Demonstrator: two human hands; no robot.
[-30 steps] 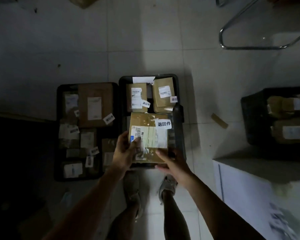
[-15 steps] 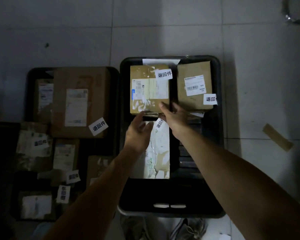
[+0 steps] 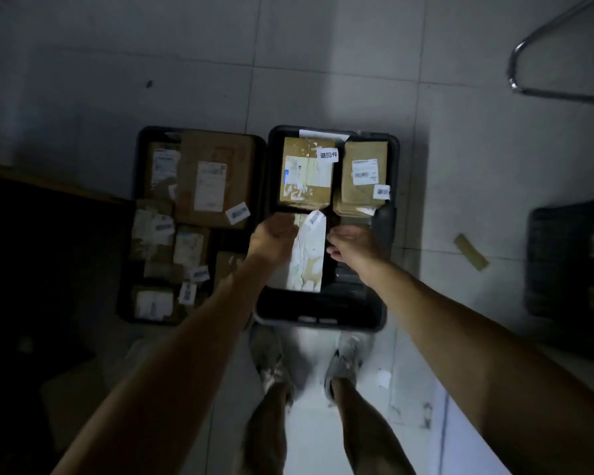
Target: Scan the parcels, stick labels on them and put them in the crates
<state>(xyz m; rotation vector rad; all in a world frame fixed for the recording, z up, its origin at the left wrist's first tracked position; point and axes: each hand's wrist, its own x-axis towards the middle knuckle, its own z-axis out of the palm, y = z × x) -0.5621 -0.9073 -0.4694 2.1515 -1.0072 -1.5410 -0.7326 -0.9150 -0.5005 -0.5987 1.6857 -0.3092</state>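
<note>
On a dim tiled floor, seen from above, sit two black plastic crates side by side. One crate, straight ahead, holds three parcels in view: a brown cardboard box at the far left with a white printed label, a second cardboard box beside it, and a flat parcel nearer, patched in white. A fuller crate to its left is packed with taped cardboard parcels – too many overlap to count. Both hands hover over the near parcel, holding nothing: the left hand with fingers loosely curled, the right hand relaxed. A third dark crate stands blurred at far right.
</note>
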